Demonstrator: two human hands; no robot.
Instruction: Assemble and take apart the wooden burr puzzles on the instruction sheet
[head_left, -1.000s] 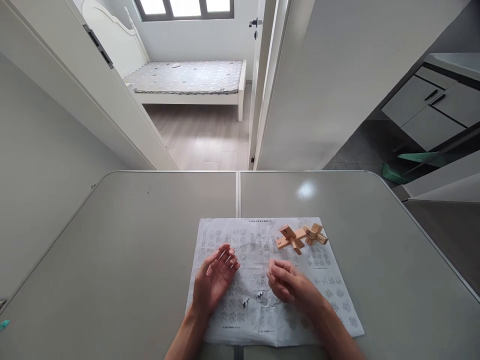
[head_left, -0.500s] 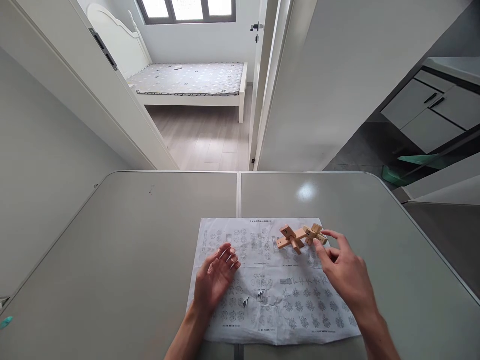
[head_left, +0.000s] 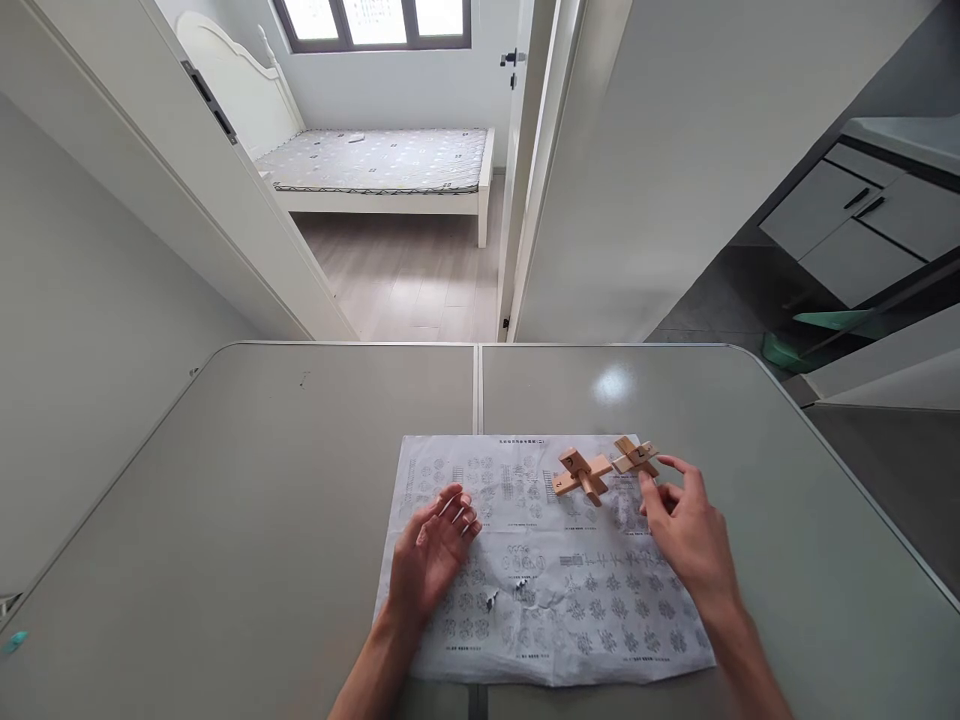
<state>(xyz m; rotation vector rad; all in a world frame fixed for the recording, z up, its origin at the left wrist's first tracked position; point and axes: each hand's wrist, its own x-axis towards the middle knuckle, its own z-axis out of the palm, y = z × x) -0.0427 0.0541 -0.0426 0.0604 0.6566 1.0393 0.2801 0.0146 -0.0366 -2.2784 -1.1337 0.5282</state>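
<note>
A printed instruction sheet lies on the grey folding table. On the sheet's far right corner stands a wooden cross-shaped puzzle assembly with numbers written on it. Just to its right, my right hand pinches a smaller wooden puzzle piece between thumb and fingertips, held slightly off the paper. My left hand rests on the left part of the sheet, palm turned inward, fingers loosely apart and holding nothing.
The table has a centre seam and rounded far corners. Beyond it an open door leads to a room with a bed. Grey cabinets stand at the right, and a small teal object lies at the table's left edge.
My right hand moved from the middle of the sheet out to the right, took hold of the smaller wooden piece and raised it a little. My left hand stayed put.
</note>
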